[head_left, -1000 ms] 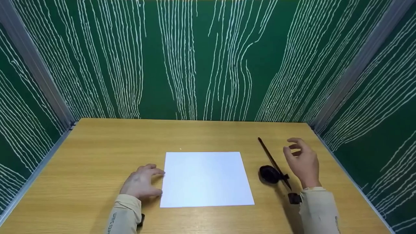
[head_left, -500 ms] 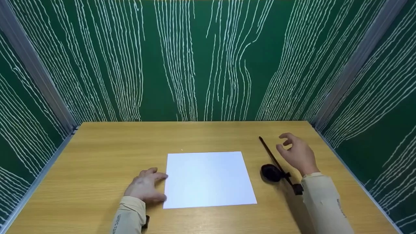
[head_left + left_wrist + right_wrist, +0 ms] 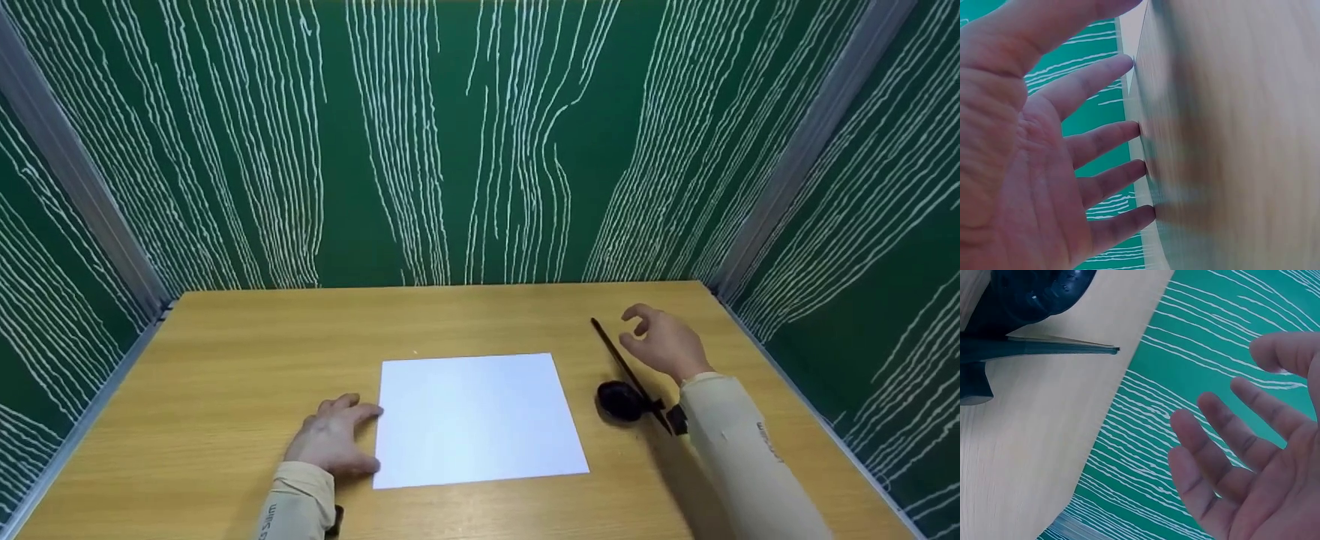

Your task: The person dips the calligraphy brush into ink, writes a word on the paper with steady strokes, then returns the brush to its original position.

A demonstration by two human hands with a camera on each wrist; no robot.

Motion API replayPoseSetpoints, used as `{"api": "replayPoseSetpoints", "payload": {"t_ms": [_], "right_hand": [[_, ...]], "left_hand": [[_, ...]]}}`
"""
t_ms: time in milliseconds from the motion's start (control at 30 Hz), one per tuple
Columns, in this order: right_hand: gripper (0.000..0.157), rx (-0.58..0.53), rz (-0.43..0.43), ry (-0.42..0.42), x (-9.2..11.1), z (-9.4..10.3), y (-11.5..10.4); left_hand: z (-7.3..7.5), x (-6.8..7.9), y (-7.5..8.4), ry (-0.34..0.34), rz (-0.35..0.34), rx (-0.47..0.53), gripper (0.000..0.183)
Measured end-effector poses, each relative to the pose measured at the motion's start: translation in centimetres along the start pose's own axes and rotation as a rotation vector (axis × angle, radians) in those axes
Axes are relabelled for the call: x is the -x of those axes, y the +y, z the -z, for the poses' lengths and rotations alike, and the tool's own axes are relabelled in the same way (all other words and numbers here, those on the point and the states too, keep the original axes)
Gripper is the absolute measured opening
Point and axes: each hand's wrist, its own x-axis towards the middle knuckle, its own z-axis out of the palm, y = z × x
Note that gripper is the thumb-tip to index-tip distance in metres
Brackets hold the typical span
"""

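A white sheet of paper (image 3: 480, 420) lies flat on the table. At its left edge my left hand (image 3: 330, 439) rests with thumb and forefinger on or by the border; in the left wrist view the fingers (image 3: 1103, 135) are spread, their tips against the tabletop. To the right, a slim dark stick like a writing brush (image 3: 615, 352) leans across a small black rest (image 3: 654, 406) beside a round black dish (image 3: 619, 401). My right hand (image 3: 667, 345) hovers to the right of the brush, loosely curled and holding nothing. The right wrist view shows its fingers (image 3: 1213, 444) apart from the brush.
The wooden table (image 3: 225, 352) is bounded by green panels (image 3: 465, 150) with white wavy lines at the back and sides. Grey metal posts (image 3: 795, 142) stand at the corners. A dark wrist-worn piece (image 3: 677, 420) shows under the right sleeve.
My right hand has moved left and slightly away from me, nearer the brush's far end. My left hand stays at the paper's left edge. The head view has shifted a little.
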Motion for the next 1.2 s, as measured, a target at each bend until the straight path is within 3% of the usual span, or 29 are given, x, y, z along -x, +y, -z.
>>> {"api": "replayPoseSetpoints", "payload": {"t_ms": [400, 900, 1200], "right_hand": [[0.040, 0.014, -0.056, -0.199, -3.1, -1.0, 0.6], [0.050, -0.117, -0.261, -0.401, -5.0, -2.9, 2.1], [0.054, -0.090, -0.210, -0.448, -5.8, -3.8, 2.7]], "left_hand": [[0.0, 0.1, 0.0, 0.015, -0.013, -0.005, 0.074], [0.2, 0.0, 0.1, 0.003, -0.017, -0.007, 0.076], [0.3, -0.1, 0.1, -0.006, -0.005, -0.007, 0.076]]}}
